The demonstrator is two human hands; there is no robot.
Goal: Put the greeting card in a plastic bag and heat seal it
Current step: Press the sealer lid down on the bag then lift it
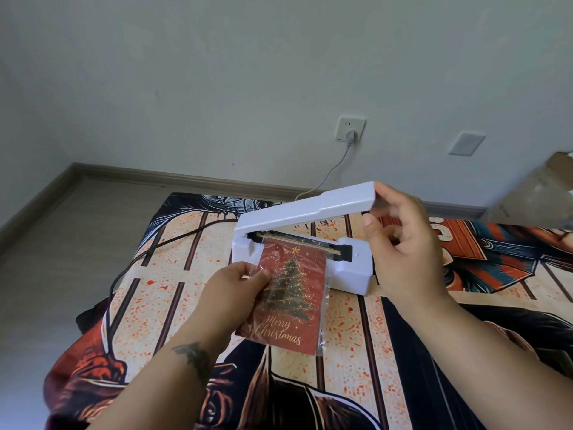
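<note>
A red greeting card (288, 302) with a Christmas tree and "Merry Christmas" sits inside a clear plastic bag (324, 315). My left hand (232, 293) pinches the bag's left edge. The bag's top end lies across the sealing strip of a white heat sealer (350, 271). The sealer's lid arm (310, 209) is raised, and my right hand (403, 243) grips its free end from below.
A printed cloth (173, 274) in orange and black covers the surface under the sealer. A black cable (148, 252) runs left across it. A grey cord leads to a wall socket (350, 129). A cardboard box (539, 190) stands at the right edge.
</note>
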